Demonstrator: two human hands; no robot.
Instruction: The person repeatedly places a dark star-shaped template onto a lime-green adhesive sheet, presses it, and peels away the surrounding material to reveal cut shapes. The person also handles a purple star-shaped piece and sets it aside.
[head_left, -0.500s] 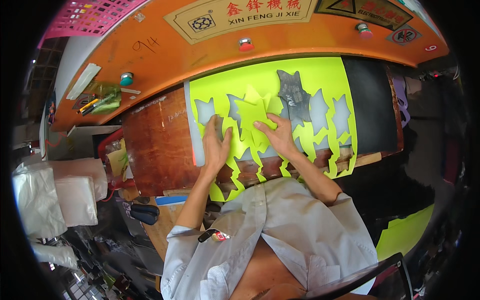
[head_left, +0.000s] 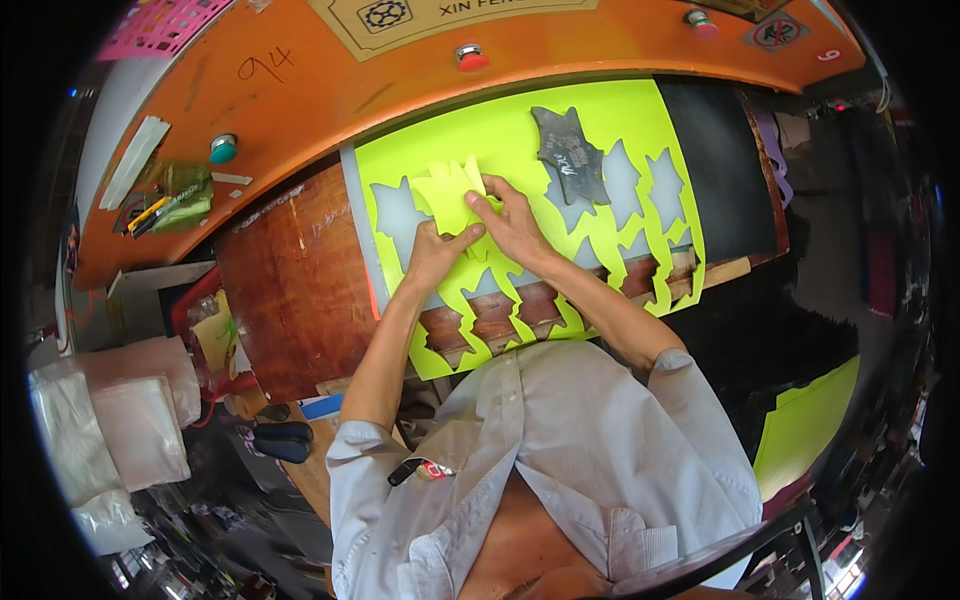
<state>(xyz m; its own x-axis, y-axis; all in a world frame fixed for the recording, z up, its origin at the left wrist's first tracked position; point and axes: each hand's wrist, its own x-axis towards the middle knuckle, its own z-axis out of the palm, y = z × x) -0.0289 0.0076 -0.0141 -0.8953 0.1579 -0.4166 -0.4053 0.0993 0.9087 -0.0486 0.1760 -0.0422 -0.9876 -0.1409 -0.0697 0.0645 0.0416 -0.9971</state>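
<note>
A bright yellow-green sheet (head_left: 620, 105) lies on the work surface, with rows of jagged, star-like holes cut through it. Above its left part I hold a small bunch of yellow-green cut-out pieces (head_left: 445, 190) with pointed corners. My left hand (head_left: 437, 252) grips the bunch at its lower edge. From the right side, my right hand (head_left: 513, 222) closes on it with the thumb on top. A dark, star-shaped cutting die (head_left: 572, 158) with chalk-like marks rests on the sheet, right of my hands.
An orange machine beam (head_left: 350, 95) with red and green push buttons spans the far side. Brown board (head_left: 290, 280) lies to the left, a black mat (head_left: 715, 170) to the right. Clear plastic bags (head_left: 140, 430) are at the left; more yellow-green sheets (head_left: 805, 430) sit lower right.
Both hands have moved left and closer together, carrying the cut-out pieces away from the die. My left hand has closed on the bunch. The whole view has shifted slightly.
</note>
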